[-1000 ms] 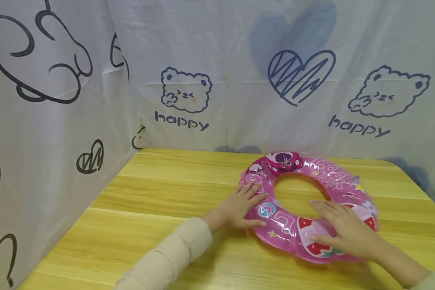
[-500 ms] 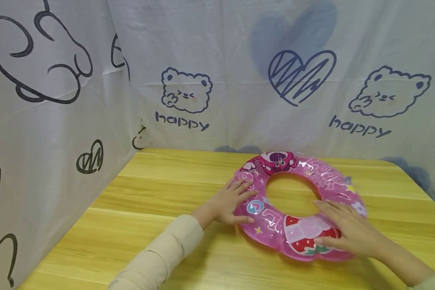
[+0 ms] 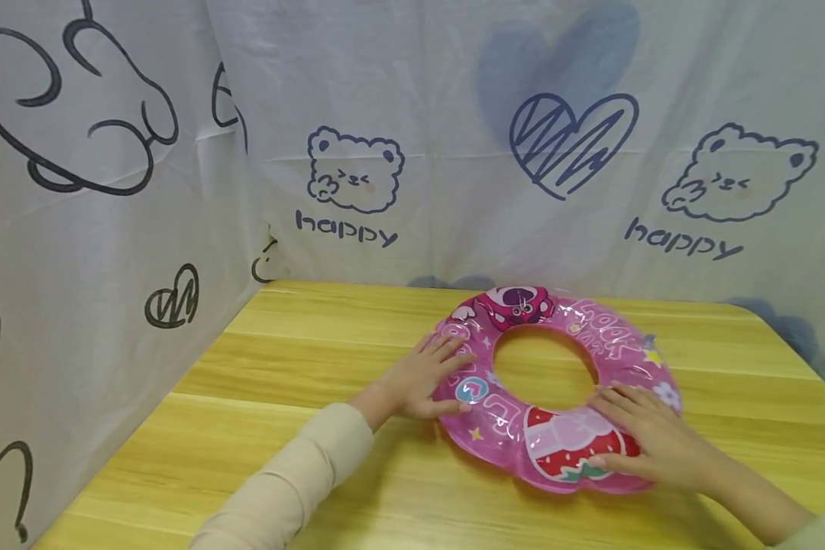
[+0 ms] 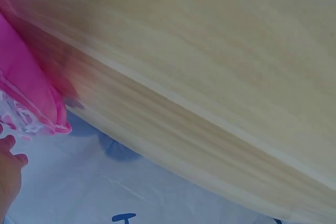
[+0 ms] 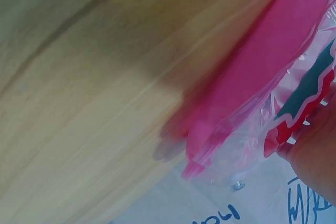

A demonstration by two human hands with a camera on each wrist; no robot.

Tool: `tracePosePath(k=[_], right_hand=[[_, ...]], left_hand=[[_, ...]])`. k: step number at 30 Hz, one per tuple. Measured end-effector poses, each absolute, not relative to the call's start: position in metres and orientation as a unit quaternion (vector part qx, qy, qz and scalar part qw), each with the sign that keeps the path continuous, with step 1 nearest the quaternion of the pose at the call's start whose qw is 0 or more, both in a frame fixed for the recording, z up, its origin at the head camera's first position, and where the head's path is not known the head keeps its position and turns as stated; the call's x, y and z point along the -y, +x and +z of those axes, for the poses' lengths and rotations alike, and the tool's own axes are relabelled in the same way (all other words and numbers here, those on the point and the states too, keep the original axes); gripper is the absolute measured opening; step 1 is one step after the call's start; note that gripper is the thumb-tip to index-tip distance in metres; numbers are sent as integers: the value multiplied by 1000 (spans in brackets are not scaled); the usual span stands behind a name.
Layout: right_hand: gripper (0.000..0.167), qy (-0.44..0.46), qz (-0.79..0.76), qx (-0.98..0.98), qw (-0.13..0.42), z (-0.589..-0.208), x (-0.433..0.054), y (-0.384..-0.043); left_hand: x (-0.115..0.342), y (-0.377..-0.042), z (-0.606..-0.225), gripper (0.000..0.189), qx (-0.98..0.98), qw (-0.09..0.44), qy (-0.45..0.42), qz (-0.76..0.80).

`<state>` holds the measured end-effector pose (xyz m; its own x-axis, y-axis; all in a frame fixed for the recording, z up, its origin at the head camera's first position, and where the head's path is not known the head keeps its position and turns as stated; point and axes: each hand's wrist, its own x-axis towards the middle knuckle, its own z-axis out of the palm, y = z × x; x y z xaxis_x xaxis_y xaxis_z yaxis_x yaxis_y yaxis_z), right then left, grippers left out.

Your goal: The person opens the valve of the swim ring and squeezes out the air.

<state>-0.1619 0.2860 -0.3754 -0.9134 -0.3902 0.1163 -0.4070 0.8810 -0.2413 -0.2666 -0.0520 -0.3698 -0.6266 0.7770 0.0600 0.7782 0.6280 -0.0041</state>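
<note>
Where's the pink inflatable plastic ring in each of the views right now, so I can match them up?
Head: pink inflatable plastic ring, lower half, right of centre.
Left wrist: part of the ring, cut off by the left edge.
Right wrist: part of it, slanting down from the upper right corner.
Shared landmark: the yellow wood-grain tabletop, paler in both wrist views.

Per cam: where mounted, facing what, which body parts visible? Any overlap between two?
Head: worn on the head, facing forward and down at pink ring, table and printed cloth; left hand, right hand, sleeves.
Left wrist: on left wrist, facing table and ring edge; part of the left hand, lower left.
Right wrist: on right wrist, facing table and ring; part of the right hand, right edge.
Shared: head and right wrist both show the ring's red-and-green print.
</note>
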Motion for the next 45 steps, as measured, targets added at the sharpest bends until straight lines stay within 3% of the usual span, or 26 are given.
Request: tracePosePath(k=[18,45], right_hand=[[79,206,125,970,43,-375,-263,-160],[85,183,68,978,74,-371,-224,-154]], left_hand=[[18,-242,-370,82,872,28,-488,-30],[6,-227,-378,82,878,16,-479,15]])
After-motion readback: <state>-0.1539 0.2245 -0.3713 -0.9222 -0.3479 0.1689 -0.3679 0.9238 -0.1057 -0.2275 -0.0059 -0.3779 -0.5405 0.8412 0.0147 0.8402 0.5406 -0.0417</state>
